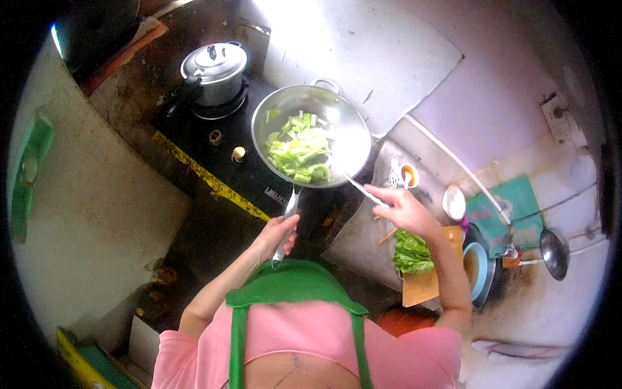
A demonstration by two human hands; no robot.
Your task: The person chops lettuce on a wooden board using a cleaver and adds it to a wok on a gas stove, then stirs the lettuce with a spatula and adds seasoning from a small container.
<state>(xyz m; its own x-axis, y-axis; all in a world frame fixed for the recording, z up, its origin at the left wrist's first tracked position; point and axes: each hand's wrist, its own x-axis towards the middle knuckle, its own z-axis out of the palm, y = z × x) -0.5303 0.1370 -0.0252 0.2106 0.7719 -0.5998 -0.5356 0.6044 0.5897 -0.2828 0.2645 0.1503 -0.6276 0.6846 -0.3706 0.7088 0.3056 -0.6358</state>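
Observation:
A steel wok (357, 116) is over the right part of the black gas stove (194, 150). Chopped leafy greens and pale stalk pieces (296, 148) lie in it, mostly in its left and middle part. My left hand (279, 237) is closed around the wok's long metal handle (290, 209). In my right hand (406, 209) is the metal handle of a utensil (364, 189), index finger stretched along it; it reaches over the wok's lower right rim, and glare hides its working end.
A lidded pressure cooker (214, 73) stands on the left burner. Right of the stove are a small cup of orange-brown sauce (409, 176), a white bowl (454, 202), leafy lettuce (412, 253) on a wooden cutting board (422, 289), and a light blue basin (481, 272). A ladle (554, 254) hangs by the wall.

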